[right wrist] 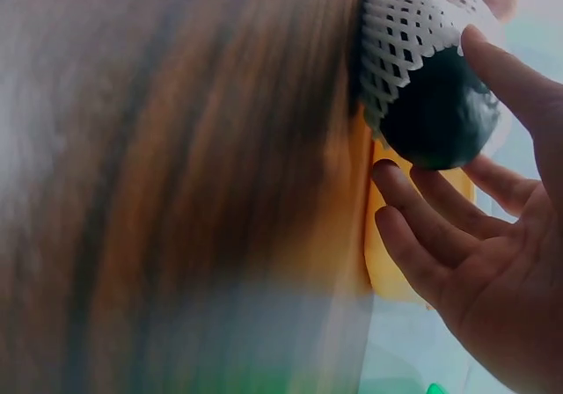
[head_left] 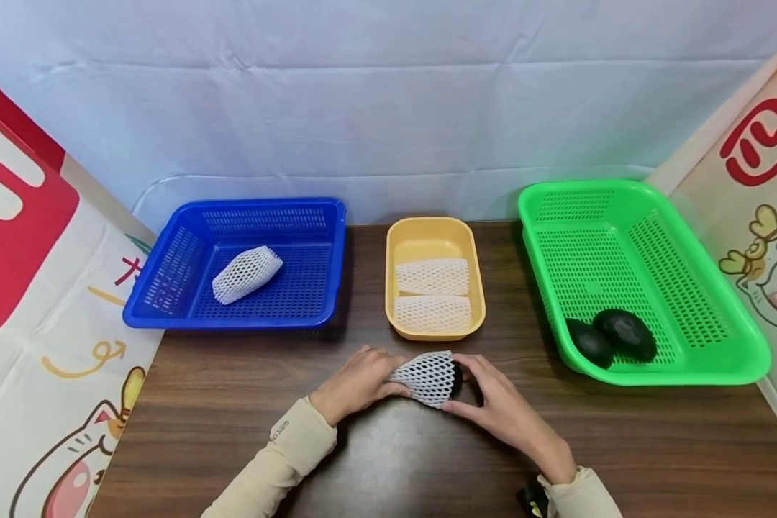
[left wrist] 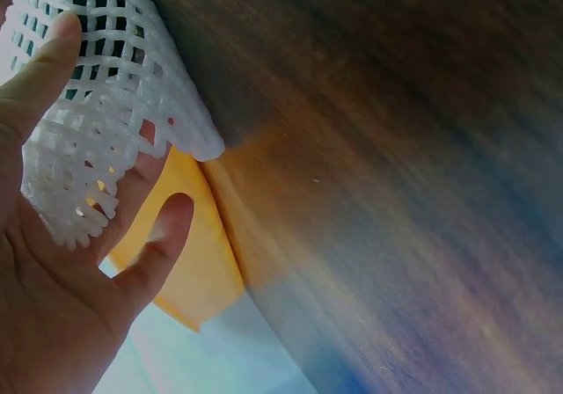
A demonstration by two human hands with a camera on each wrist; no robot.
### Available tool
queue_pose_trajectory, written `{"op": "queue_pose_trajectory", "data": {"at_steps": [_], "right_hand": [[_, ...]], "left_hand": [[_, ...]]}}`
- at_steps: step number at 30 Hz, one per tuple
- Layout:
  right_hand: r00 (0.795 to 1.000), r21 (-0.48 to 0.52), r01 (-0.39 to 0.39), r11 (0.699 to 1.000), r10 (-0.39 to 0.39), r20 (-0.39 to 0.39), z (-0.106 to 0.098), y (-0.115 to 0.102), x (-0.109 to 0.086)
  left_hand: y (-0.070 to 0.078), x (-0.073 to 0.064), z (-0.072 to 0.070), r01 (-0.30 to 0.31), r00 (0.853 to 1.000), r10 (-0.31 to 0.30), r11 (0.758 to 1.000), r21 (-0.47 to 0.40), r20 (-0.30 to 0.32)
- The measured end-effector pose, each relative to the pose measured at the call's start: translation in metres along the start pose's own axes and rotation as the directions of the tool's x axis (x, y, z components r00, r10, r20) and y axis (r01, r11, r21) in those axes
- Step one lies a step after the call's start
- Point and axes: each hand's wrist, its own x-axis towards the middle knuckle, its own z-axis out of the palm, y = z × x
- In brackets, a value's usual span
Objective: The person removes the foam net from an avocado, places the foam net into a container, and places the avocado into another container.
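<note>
A dark avocado (right wrist: 444, 117) sits partly inside a white foam net sleeve (head_left: 425, 378), its bare end poking out to the right. The left hand (head_left: 365, 383) grips the sleeve's narrow end; in the left wrist view its thumb presses on the mesh (left wrist: 106, 51). From the other side, the right hand (head_left: 501, 403) holds the avocado at the sleeve's rim between thumb and fingers. Two more dark avocados (head_left: 624, 335) lie in the near left corner of the green basket (head_left: 699, 370). Two flat foam sleeves (head_left: 432, 277) rest in the yellow tray (head_left: 432, 229).
At the left, a blue basket (head_left: 285, 288) contains one item wrapped in a foam sleeve (head_left: 247, 275). The baskets and tray stand along the back of the wooden table (head_left: 233, 432), before a white cloth (head_left: 362, 108). A small black object (head_left: 532, 498) lies by the right sleeve cuff.
</note>
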Motion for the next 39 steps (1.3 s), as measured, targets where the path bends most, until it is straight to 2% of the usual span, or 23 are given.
{"op": "queue_pose_trajectory", "data": {"at_steps": [12,24,32,36,39], "right_hand": [[1.000,0.008,0.000,1.000,0.000,-0.005,0.011,-0.001,0.004],[0.998,-0.022,0.031,0.999,-0.032,-0.055,0.016,0.000,0.005],[0.997,-0.006,0.023,1.000,-0.023,-0.069,0.016,0.001,0.004],[0.993,0.003,0.048,0.999,-0.047,-0.107,0.013,0.001,0.003],[0.985,-0.002,0.083,0.997,-0.083,-0.153,0.010,0.003,0.003]], "left_hand": [[-0.002,0.000,0.000,-0.036,0.999,0.037,0.999,0.015,-0.027],[-0.002,-0.001,0.000,-0.057,0.998,0.057,0.998,0.003,-0.033],[-0.003,-0.002,0.000,-0.059,0.997,0.058,0.998,0.000,-0.042],[-0.004,-0.003,0.000,-0.052,0.997,0.052,0.999,-0.003,-0.049],[-0.005,-0.004,-0.002,-0.050,0.996,0.050,0.999,-0.003,-0.078]]}}
